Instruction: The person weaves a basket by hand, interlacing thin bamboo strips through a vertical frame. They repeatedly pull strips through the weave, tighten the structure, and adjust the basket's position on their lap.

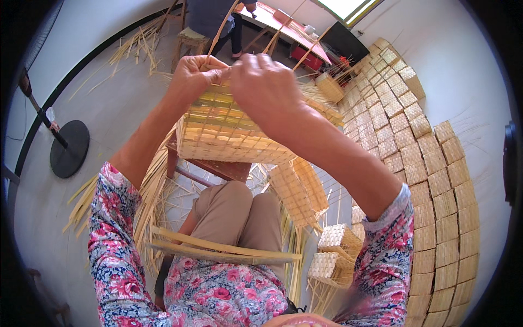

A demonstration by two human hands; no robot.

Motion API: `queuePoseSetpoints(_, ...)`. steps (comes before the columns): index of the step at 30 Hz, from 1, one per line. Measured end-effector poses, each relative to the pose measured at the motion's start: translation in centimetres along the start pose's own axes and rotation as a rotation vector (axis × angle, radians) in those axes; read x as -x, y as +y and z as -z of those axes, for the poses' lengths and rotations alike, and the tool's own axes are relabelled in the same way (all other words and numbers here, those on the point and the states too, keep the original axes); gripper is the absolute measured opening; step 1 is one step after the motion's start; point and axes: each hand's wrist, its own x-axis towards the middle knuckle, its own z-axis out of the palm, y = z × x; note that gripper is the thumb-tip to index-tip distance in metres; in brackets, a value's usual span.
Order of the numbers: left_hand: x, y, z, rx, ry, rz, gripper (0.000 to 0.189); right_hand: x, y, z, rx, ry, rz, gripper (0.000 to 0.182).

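A woven basket of flat bamboo-like strips (233, 139) stands on a reddish-brown wooden stool (220, 166) before me. At its far upper edge my left hand (200, 73) pinches a thin strip, thumb against fingers. Close to its right, my right hand (265, 81) is bent over the same edge, slightly blurred; its fingertips are hidden, so what it grips cannot be told. Long upright strips (222, 30) rise from the edge beyond both hands. Two loose flat strips (224, 249) lie across my lap.
Stacked woven baskets (421, 163) line the right wall. Smaller baskets (333, 261) and an open one (298, 192) are beside my legs at right. Loose strips (151, 204) litter the floor. A round black stand base (69, 149) is at left. Another person (208, 18) is near a table (294, 36).
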Motion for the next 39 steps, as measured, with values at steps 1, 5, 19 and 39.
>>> queuePoseSetpoints(1, 0.0, 0.0, 0.0, -0.038, 0.010, 0.014, 0.009, 1.3, 0.3, -0.1, -0.018, 0.065, -0.056, 0.021)
queuePoseSetpoints(5, 0.0, 0.2, 0.0, -0.091, 0.026, 0.043, 0.012, 6.1, 1.1, -3.0, -0.639, 0.146, -0.391, 0.016)
queuePoseSetpoints(19, 1.2, 0.3, 1.2, -0.419, 0.363, -0.335, 0.025, 6.4, -2.6, -13.9, -1.686, 0.453, -0.728, 0.012)
queuePoseSetpoints(39, 1.5, 1.7, -5.3, -1.401, -0.392, -1.019, 0.023, 7.7, -4.3, -13.0, -1.645, 0.488, -0.826, 0.014)
